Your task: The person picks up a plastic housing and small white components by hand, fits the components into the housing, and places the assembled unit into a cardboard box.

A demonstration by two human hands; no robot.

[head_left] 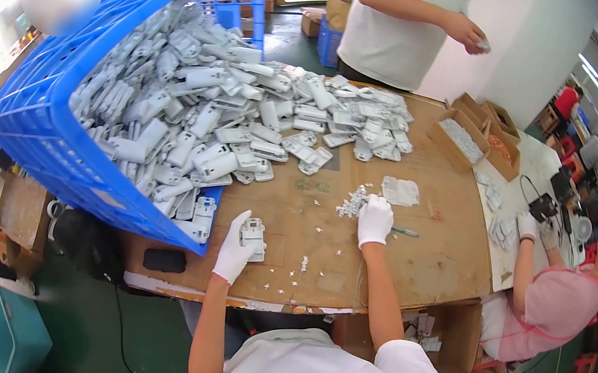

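My left hand (233,248), in a white glove, grips a white plastic housing (252,239) near the front of the cardboard-covered table, its hollow inner side showing. Farther right, my gloved right hand (374,221) reaches to the edge of a heap of tiny white plastic parts (352,202). Its fingers are drawn together, and whatever they pinch is hidden. Just beyond that hand lies a clear plastic tray (400,192), with a green pen-like tool (405,231) beside the wrist. A few tiny parts (304,263) are scattered on the cardboard between my hands.
A tipped blue crate (54,90) spills a large pile of similar housings (200,115) across the table's left and back. Small cardboard boxes (462,140) stand at the back right. One person (400,30) stands across the table; another (553,300) works at the right.
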